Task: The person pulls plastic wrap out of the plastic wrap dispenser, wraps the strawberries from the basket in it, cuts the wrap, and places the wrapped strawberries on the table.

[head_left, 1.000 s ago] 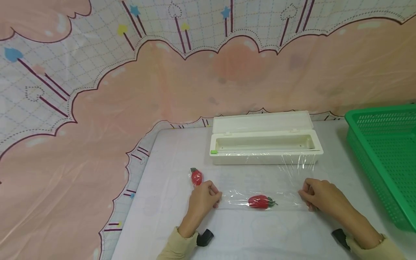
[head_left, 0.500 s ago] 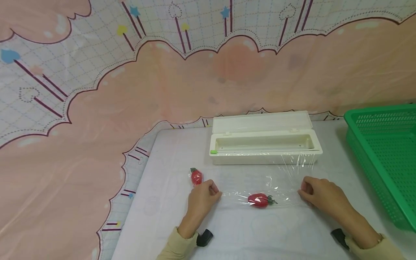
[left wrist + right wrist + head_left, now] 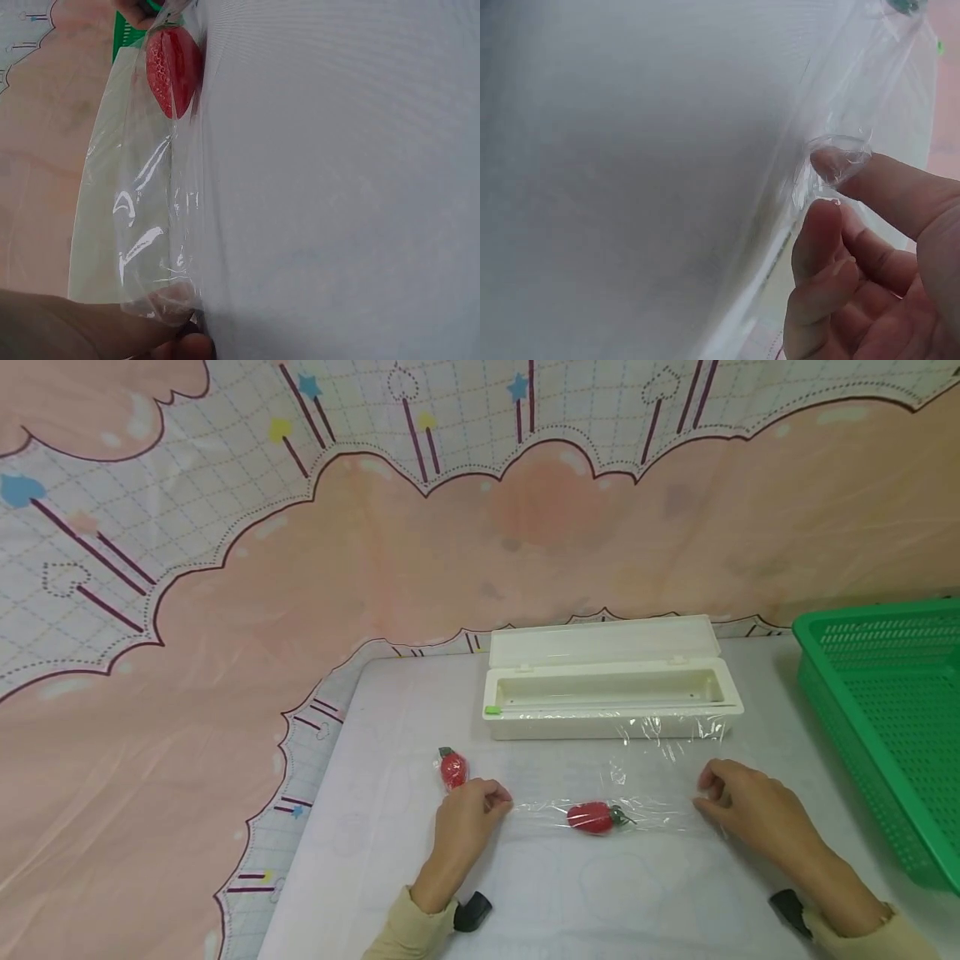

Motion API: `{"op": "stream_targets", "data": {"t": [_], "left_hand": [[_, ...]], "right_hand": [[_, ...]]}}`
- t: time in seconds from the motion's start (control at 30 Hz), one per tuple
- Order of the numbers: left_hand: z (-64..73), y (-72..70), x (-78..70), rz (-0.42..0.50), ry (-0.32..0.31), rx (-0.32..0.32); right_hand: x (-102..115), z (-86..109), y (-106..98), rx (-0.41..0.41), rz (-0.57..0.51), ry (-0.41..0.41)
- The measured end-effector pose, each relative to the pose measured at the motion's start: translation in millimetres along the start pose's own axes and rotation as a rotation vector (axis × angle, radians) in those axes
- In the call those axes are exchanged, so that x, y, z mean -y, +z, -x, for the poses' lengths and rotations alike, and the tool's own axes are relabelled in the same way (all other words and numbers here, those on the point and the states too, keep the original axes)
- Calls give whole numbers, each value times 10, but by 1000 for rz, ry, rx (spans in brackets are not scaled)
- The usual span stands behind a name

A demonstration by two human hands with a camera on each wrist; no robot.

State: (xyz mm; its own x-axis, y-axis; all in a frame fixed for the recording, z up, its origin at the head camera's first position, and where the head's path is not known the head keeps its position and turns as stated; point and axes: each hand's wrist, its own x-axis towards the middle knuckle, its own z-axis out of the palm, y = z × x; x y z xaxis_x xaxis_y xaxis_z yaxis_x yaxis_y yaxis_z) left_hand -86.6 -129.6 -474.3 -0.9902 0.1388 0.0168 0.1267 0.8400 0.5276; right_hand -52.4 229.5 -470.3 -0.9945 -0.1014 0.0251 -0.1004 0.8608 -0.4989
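A red strawberry [image 3: 592, 818] with a green stalk lies under clear cling film [image 3: 660, 777], which stretches toward the white box. In the left wrist view, its seeded surface shows through the film. My left hand [image 3: 467, 818] pinches the film's near left edge between thumb and fingers. At the right edge, my right hand [image 3: 765, 814] has thumb and fingers spread apart. A crumpled bit of film clings to the thumb [image 3: 877, 180] in the right wrist view. Another strawberry [image 3: 453, 770], wrapped in film, lies just beyond my left hand.
A white cling film dispenser box [image 3: 607, 727] with its lid raised stands at the back, a green slider at its left end. The green plastic basket [image 3: 832, 693] is at the right. Patterned cloth [image 3: 375, 552] hangs behind the white table [image 3: 375, 860].
My right hand has loosened its pinch on the film and shifted slightly up. The strawberry and the film's near edge have moved a little toward the box. My left hand stays almost in place.
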Motion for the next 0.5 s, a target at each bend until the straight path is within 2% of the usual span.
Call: {"op": "stream_targets", "data": {"t": [0.2, 0.33, 0.4, 0.5], "left_hand": [[4, -19, -12, -10, -1, 14], [11, -54, -26, -19, 23, -13], [16, -75, -37, -24, 59, -45], [28, -96, -55, -10, 140, -66]], "right_hand": [[-12, 3, -37, 4, -17, 14], [4, 7, -65, -20, -15, -6], [17, 12, -71, -50, -13, -51], [26, 22, -54, -111, 10, -195]]}}
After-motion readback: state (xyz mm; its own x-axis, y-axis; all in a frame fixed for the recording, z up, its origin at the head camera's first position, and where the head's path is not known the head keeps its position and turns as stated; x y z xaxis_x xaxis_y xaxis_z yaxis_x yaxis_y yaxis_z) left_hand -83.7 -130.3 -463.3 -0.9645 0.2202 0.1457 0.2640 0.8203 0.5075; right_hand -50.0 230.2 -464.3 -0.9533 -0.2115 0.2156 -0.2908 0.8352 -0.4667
